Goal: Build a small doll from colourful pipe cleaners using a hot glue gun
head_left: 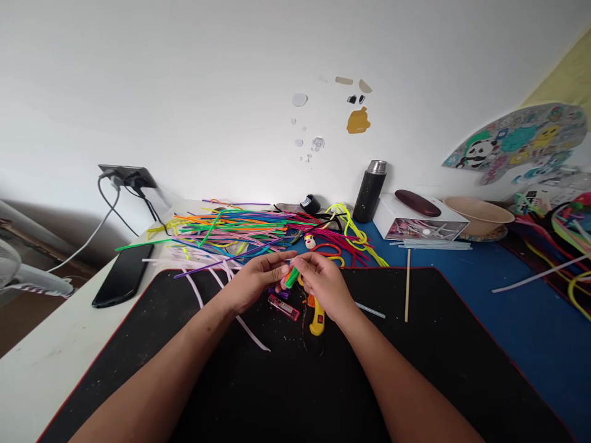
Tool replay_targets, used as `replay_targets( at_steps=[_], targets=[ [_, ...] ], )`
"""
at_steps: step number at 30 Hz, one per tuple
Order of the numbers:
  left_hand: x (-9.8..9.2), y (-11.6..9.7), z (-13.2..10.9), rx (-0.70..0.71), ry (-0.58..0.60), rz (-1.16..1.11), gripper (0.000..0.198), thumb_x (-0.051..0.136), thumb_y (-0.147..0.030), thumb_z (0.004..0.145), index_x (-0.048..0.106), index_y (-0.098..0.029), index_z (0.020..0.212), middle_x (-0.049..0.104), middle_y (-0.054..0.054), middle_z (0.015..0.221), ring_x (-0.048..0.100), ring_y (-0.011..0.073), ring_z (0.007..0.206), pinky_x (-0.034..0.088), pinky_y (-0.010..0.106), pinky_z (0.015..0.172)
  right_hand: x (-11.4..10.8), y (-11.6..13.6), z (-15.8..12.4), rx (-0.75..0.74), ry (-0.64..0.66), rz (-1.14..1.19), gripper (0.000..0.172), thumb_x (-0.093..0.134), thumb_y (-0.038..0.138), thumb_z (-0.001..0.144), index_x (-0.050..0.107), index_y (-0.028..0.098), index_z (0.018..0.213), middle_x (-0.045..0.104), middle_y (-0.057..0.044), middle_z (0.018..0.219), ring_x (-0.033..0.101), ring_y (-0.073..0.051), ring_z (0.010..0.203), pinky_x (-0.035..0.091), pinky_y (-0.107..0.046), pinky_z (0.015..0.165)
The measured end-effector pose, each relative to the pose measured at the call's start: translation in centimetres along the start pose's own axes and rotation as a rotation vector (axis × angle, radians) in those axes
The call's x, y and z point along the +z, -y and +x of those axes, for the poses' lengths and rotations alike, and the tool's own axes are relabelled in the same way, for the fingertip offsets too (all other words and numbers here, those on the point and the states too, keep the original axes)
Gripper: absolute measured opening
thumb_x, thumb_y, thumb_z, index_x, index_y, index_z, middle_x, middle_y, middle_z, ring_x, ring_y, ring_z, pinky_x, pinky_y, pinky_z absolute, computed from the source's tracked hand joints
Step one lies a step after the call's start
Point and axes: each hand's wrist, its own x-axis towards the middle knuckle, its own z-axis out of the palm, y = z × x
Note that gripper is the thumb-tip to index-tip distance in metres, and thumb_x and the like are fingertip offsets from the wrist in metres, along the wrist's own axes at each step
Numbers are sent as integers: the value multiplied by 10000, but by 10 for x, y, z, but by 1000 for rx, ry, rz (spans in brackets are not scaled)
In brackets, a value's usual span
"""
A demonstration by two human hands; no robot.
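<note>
Over the black mat [286, 394], my left hand [253, 280] and my right hand [324, 284] meet, fingers pinched together. Between them is a small bundle of green, orange and pink pipe cleaners [291, 278]; the fingertips cover part of it. Just below my right hand lies a yellow-handled tool with a red switch [317, 319], which looks like a glue gun, its front end hidden. A small pinkish-red case [283, 307] rests under my left fingers, with a curled purple pipe cleaner [278, 293] beside it.
Behind my hands spreads a heap of coloured pipe cleaners [231, 229], some white ones reaching onto the mat. A small figure head [309, 240] stands there. Farther right are a black flask [370, 191], a white box [418, 215], a bowl [480, 215] and a wooden stick [407, 286]. A phone [122, 277] lies left.
</note>
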Motion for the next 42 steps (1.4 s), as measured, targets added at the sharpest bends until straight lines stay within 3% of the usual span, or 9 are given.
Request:
replay_targets(
  at_steps=[6,14,22,32,42],
  targets=[
    [4,-4,-5,36,74,9,602,817,-614,855,756,-181,1269,764,117,1030,719,220,841,580,351,786,-1,0,2,-55,-73,76,508,848,665,749,629,216,842,452,86,582,305,-84,455,228,-257,432],
    [6,-2,-1,54,67,85,477,890,-432,833,690,-179,1185,744,44,901,710,171,743,559,297,714,0,2,2,-53,-87,75,478,846,635,759,637,216,849,454,83,607,312,-81,456,252,-254,431],
    [10,-7,-5,90,84,176,493,851,-484,863,675,-183,1211,729,29,900,700,173,752,557,317,735,-2,-3,3,-75,-92,18,490,808,675,797,639,218,844,527,53,632,350,-92,458,256,-259,433],
    [8,1,-2,84,55,218,500,913,-405,799,675,-176,1175,733,30,919,684,161,747,547,309,723,-2,-5,2,-83,-115,-62,520,826,691,771,642,210,844,442,81,571,368,-102,473,256,-248,441],
    [9,4,-2,81,48,287,496,886,-411,816,661,-176,1190,704,2,870,694,162,740,579,311,716,-3,-5,1,-103,-131,-152,456,810,637,806,654,210,828,484,70,565,391,-116,486,285,-255,458]
  ],
)
